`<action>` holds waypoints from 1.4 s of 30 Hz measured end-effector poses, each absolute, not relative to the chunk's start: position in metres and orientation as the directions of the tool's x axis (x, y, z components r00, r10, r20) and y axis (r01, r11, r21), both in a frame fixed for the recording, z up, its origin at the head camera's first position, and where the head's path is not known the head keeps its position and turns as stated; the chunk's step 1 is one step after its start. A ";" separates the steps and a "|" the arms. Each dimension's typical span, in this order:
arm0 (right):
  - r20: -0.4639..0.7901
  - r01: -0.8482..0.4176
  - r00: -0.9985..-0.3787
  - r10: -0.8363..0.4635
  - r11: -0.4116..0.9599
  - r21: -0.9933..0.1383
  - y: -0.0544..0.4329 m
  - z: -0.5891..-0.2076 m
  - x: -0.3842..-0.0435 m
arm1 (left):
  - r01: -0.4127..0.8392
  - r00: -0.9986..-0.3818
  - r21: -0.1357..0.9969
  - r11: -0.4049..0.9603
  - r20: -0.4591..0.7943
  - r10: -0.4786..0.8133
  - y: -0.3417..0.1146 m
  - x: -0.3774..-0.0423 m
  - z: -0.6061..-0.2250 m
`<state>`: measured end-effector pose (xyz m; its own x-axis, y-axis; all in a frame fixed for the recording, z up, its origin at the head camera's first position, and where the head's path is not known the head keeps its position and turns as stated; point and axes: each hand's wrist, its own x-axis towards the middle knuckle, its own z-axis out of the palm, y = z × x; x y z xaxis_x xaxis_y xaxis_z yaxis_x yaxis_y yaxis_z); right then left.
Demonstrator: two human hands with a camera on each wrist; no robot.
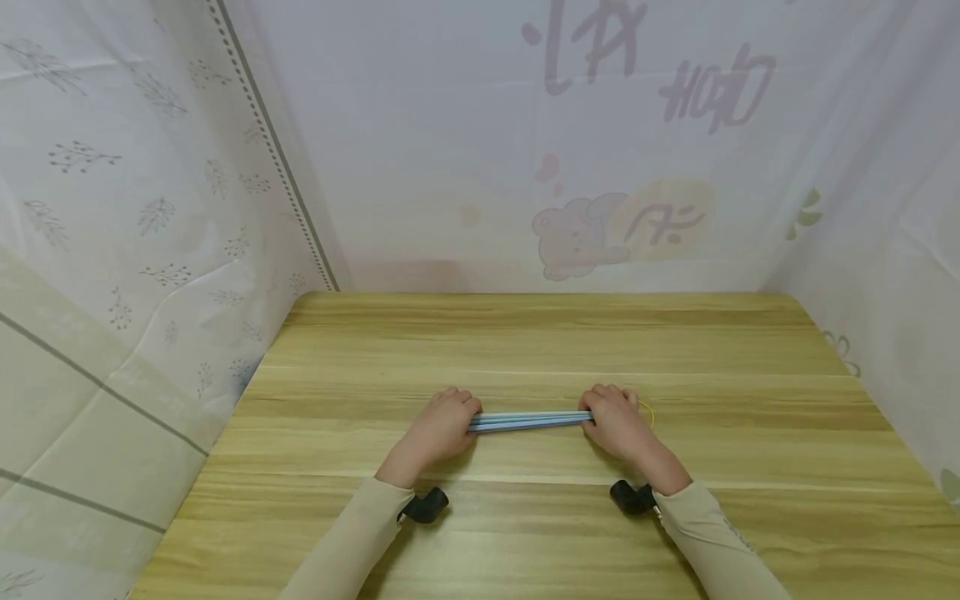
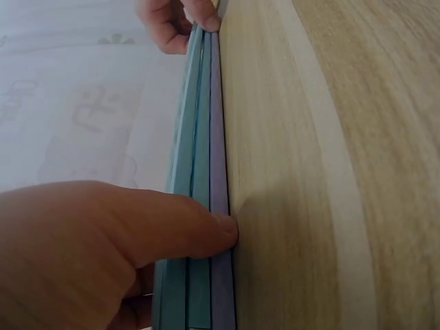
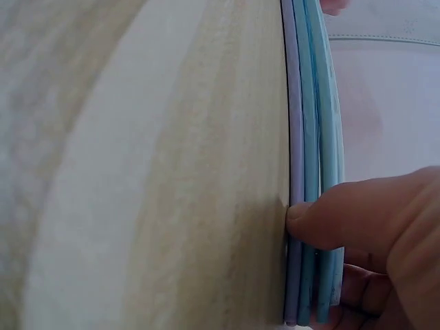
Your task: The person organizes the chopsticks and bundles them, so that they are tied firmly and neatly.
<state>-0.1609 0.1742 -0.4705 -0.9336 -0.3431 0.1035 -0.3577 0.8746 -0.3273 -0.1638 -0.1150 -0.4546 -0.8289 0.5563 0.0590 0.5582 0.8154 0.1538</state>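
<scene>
A stack of thin, flat, book-like slabs [image 1: 531, 422] lies on the table between the hands, its long edges facing the person. Blue-green layers sit over a lavender one [image 2: 218, 151] at the table surface. At the stack's left end the left hand [image 1: 444, 425] grips it, thumb across the near edges and fingers mostly hidden behind. The right hand [image 1: 618, 425] holds the right end the same way, its thumb [image 3: 323, 218] lying over the layers. Out past the right hand's fingers shows a thin yellow loop [image 1: 652, 412].
The wood-grain table [image 1: 555, 533] reaches back to a pale printed curtain [image 1: 420, 167] behind it, with more printed cloth [image 1: 150, 208] on the left. Black wrist devices [image 1: 425, 505] sit below both hands at the cuffs.
</scene>
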 end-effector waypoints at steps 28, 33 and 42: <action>0.161 -0.420 -0.907 -0.389 0.858 -0.295 0.176 -0.474 -0.158 | 0.545 -0.835 0.181 0.818 0.040 0.548 -0.111 -0.163 -0.456; 0.205 -0.454 -0.889 -0.410 0.849 -0.270 0.177 -0.475 -0.158 | 0.570 -0.819 0.168 0.804 0.046 0.572 -0.112 -0.163 -0.455; 0.212 -0.466 -0.884 -0.416 0.820 -0.332 0.177 -0.471 -0.160 | 0.575 -0.815 0.170 0.800 0.025 0.580 -0.113 -0.168 -0.451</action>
<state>-0.1603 0.1768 -0.4705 -0.8843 -0.4160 0.2119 -0.4655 0.8203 -0.3322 -0.1677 -0.1129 -0.4511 -0.8146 0.5795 0.0246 0.5746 0.8005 0.1705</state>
